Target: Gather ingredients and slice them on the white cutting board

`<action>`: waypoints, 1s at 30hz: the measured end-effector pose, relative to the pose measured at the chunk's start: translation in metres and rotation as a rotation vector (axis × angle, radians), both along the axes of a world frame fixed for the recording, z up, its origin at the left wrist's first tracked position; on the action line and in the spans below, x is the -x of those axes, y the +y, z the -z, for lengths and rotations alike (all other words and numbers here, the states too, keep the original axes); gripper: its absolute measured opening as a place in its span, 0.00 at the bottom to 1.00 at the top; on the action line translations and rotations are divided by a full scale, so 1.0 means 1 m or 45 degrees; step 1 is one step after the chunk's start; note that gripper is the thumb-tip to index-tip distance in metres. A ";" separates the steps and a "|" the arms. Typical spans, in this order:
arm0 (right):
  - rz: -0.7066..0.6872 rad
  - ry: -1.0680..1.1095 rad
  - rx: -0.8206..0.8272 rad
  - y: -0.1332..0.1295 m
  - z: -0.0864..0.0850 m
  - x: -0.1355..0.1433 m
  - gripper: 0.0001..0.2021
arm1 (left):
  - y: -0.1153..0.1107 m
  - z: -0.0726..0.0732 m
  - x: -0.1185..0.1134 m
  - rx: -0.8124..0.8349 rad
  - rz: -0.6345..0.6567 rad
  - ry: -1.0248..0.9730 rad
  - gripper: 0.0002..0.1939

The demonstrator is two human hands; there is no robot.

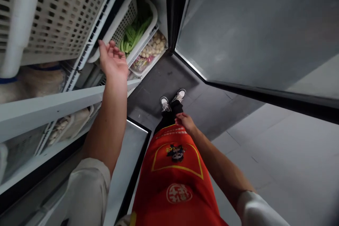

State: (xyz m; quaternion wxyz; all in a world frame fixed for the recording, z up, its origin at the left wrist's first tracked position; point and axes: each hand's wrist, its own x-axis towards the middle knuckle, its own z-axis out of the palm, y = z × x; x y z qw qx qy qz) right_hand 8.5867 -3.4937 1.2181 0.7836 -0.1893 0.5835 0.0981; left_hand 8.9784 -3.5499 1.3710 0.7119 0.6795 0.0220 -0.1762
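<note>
My left hand (pixel 113 58) is raised to the open fridge shelves, palm up, with its fingers loosely bent and apart from the thumb. Its thumb is at the rim of a white plastic basket (pixel 120 14); whether it touches the rim I cannot tell. Just beyond the fingers, green leafy vegetables (pixel 135 35) lie in a lower white basket (pixel 152 10). My right hand (pixel 186 122) hangs in front of the red apron (pixel 174 173), its fingers curled together with nothing visible in them.
A large perforated basket (pixel 71 10) fills the upper left shelf, above bagged goods (pixel 45 81). Round pale produce (pixel 156 44) and a colourful packet (pixel 143 63) lie lowest. One glass door (pixel 254 31) stands open at right, another (pixel 129 159) below. Dark floor (pixel 159 77) lies between.
</note>
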 end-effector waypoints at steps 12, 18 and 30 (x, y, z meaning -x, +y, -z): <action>-0.037 0.040 0.040 -0.003 0.004 0.008 0.04 | -0.010 -0.023 0.041 0.050 -0.022 0.027 0.16; -0.046 0.075 0.074 -0.004 0.012 0.027 0.04 | -0.006 -0.005 0.020 -0.120 0.076 -0.118 0.18; -0.451 0.182 0.265 0.007 0.036 0.058 0.05 | 0.010 0.061 0.013 0.022 0.133 0.448 0.10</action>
